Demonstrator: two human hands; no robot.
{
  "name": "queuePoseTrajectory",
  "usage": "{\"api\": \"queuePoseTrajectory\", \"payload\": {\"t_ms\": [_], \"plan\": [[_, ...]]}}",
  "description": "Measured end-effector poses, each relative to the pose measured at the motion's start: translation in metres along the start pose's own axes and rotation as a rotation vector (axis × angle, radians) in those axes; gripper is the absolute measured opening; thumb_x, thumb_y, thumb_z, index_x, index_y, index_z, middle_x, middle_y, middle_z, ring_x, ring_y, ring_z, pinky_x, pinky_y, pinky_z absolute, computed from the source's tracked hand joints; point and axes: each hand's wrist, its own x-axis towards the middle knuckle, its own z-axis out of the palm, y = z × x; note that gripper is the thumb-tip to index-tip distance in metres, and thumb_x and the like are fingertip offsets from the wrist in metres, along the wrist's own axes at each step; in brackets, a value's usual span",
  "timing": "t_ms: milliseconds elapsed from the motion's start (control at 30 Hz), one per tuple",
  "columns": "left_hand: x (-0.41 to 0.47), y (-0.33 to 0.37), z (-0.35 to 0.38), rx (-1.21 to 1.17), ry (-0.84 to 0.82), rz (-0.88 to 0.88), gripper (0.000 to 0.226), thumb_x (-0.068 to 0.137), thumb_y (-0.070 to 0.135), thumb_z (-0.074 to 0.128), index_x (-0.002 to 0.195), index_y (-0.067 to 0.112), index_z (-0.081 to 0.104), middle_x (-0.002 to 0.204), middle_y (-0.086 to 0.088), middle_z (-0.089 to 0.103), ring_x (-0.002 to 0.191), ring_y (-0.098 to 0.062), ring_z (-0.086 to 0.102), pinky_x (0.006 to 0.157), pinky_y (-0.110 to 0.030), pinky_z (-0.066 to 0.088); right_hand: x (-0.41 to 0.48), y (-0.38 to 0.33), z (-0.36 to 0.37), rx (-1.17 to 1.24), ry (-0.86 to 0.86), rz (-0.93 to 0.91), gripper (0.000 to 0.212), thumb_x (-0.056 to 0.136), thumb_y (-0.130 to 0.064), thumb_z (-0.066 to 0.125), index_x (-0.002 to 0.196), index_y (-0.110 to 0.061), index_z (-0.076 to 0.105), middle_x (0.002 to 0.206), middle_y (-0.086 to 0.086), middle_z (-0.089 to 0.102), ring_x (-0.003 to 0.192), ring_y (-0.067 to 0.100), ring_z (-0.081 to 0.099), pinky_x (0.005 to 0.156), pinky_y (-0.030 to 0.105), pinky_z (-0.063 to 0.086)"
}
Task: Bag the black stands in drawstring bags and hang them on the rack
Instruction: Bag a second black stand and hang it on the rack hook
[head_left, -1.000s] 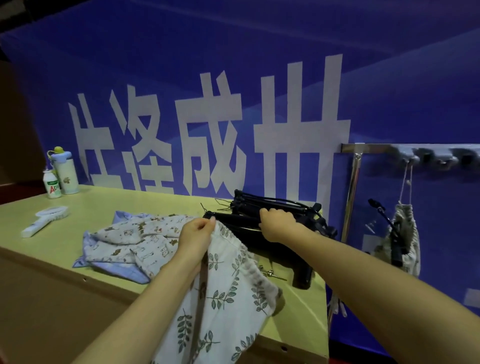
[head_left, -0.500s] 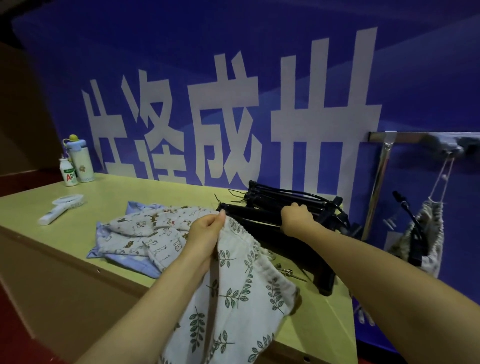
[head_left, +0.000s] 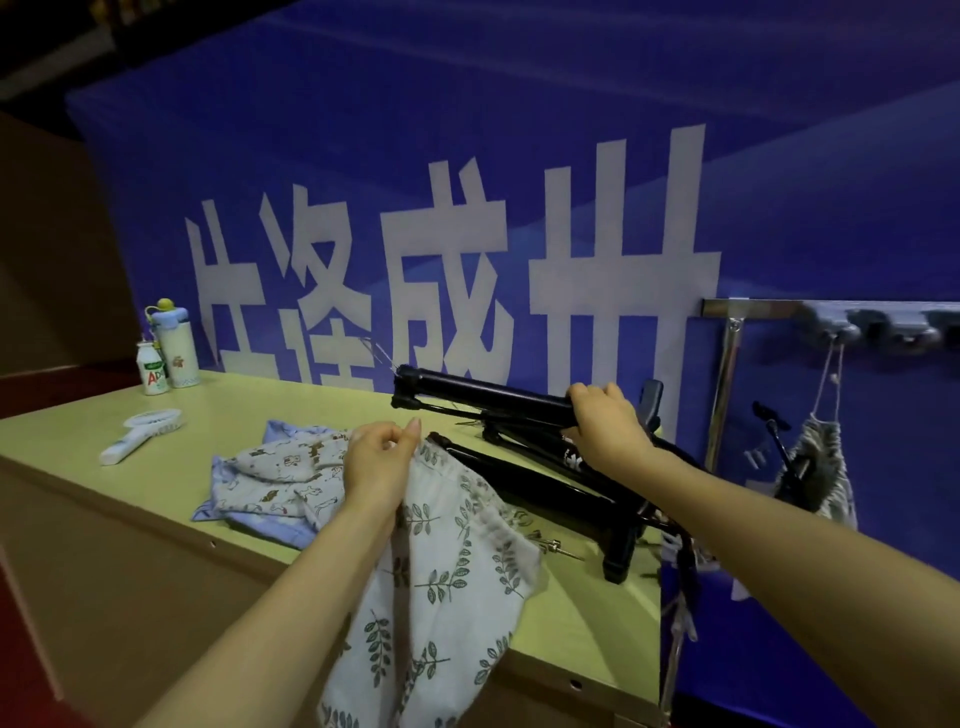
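The white leaf-printed drawstring bag (head_left: 447, 571) at six o'clock is soft matt cloth. The long black tubular stand (head_left: 483, 396) at twelve o'clock looks smooth and faintly glossy. The silver rack post (head_left: 725, 389) at three o'clock is shiny metal. The pale green tabletop (head_left: 291, 400) is smooth.

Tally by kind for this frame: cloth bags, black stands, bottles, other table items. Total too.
Cloth bags: 3 (leaf-print bag, animal-print bag, hanging bag)
Black stands: 3 (held stand, stand on the table, stand in the hanging bag)
Bottles: 2 (tall bottle, small bottle)
White handled tool: 1
Total: 9; the piles may hide more.
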Motion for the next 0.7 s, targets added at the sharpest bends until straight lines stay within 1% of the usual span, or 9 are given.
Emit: {"api": "queuePoseTrajectory", "payload": {"t_ms": [67, 100, 167, 233, 333, 400, 500, 600, 700], "plan": [[0.001, 0.004, -0.01, 0.128, 0.07, 0.06, 0.034, 0.089, 0.04, 0.057, 0.06, 0.021, 0.055, 0.143, -0.002, 0.042, 0.131, -0.026, 0.039, 0.107, -0.041, 0.028, -0.01, 0.002, -0.005, 0.028, -0.006, -0.041, 0.033, 0.091, -0.025, 0.06, 0.118, -0.011, 0.049, 0.115, 0.01, 0.059, 0.107, 0.028, 0.046, 0.089, 0.039, 0.043], [0.003, 0.005, -0.015, 0.179, 0.095, 0.074, 0.034, 0.089, 0.04, 0.057, 0.059, 0.023, 0.054, 0.151, 0.0, 0.033, 0.137, -0.026, 0.031, 0.111, -0.046, 0.024, -0.015, 0.003, -0.007, 0.034, -0.012, -0.063, 0.035, 0.091, -0.024, 0.06, 0.121, -0.011, 0.048, 0.117, 0.009, 0.058, 0.108, 0.027, 0.046, 0.09, 0.039, 0.043], [0.009, 0.004, -0.025, 0.23, 0.091, 0.091, 0.035, 0.089, 0.04, 0.056, 0.057, 0.026, 0.051, 0.158, -0.002, 0.02, 0.144, -0.025, 0.02, 0.112, -0.052, 0.02, -0.023, 0.003, -0.009, 0.036, -0.013, -0.11, 0.038, 0.091, -0.024, 0.06, 0.124, -0.013, 0.047, 0.119, 0.008, 0.058, 0.109, 0.027, 0.046, 0.092, 0.039, 0.043], [0.014, 0.002, -0.034, 0.225, 0.039, 0.107, 0.036, 0.09, 0.038, 0.056, 0.057, 0.023, 0.05, 0.159, -0.006, 0.015, 0.147, -0.022, 0.013, 0.113, -0.05, 0.02, -0.03, 0.002, -0.01, 0.046, -0.01, -0.166, 0.037, 0.091, -0.023, 0.06, 0.124, -0.014, 0.048, 0.12, 0.008, 0.058, 0.11, 0.025, 0.046, 0.092, 0.037, 0.042], [0.017, 0.004, -0.042, 0.206, -0.062, 0.139, 0.036, 0.091, 0.031, 0.057, 0.058, 0.018, 0.049, 0.16, -0.004, 0.008, 0.148, -0.015, 0.008, 0.111, -0.039, 0.023, -0.035, -0.002, -0.013, 0.037, -0.025, -0.239, 0.035, 0.091, -0.022, 0.059, 0.125, -0.014, 0.049, 0.122, 0.006, 0.057, 0.112, 0.024, 0.048, 0.096, 0.036, 0.041], [0.016, 0.005, -0.045, 0.185, -0.138, 0.178, 0.036, 0.091, 0.028, 0.057, 0.057, 0.017, 0.05, 0.16, -0.001, 0.01, 0.148, -0.014, 0.008, 0.112, -0.037, 0.021, -0.036, -0.003, -0.013, 0.018, -0.035, -0.275, 0.034, 0.091, -0.02, 0.059, 0.124, -0.016, 0.05, 0.122, 0.006, 0.058, 0.111, 0.023, 0.052, 0.097, 0.035, 0.042], [0.018, 0.002, -0.044, 0.179, -0.273, 0.22, 0.032, 0.09, 0.025, 0.059, 0.059, 0.016, 0.056, 0.155, 0.004, 0.028, 0.144, -0.016, 0.024, 0.114, -0.04, 0.022, -0.037, -0.005, -0.011, -0.008, -0.013, -0.326, 0.032, 0.092, -0.022, 0.059, 0.123, -0.018, 0.051, 0.119, 0.004, 0.06, 0.108, 0.022, 0.055, 0.097, 0.035, 0.044], [0.016, -0.003, -0.038, 0.381, -0.444, 0.291, 0.028, 0.086, 0.035, 0.062, 0.059, 0.028, 0.064, 0.144, 0.008, 0.046, 0.135, -0.015, 0.04, 0.115, -0.049, 0.022, -0.037, -0.01, -0.012, -0.013, 0.029, -0.359, 0.03, 0.093, -0.022, 0.058, 0.122, -0.018, 0.051, 0.116, 0.004, 0.06, 0.105, 0.022, 0.055, 0.095, 0.035, 0.045], [0.007, 0.0, -0.029, 0.558, -0.626, 0.351, 0.028, 0.083, 0.041, 0.064, 0.058, 0.029, 0.062, 0.147, 0.008, 0.041, 0.137, -0.015, 0.036, 0.113, -0.047, 0.027, -0.033, -0.012, -0.011, -0.053, 0.095, -0.391, 0.028, 0.092, -0.018, 0.059, 0.118, -0.019, 0.052, 0.112, 0.004, 0.061, 0.1, 0.022, 0.056, 0.09, 0.037, 0.046]]}}
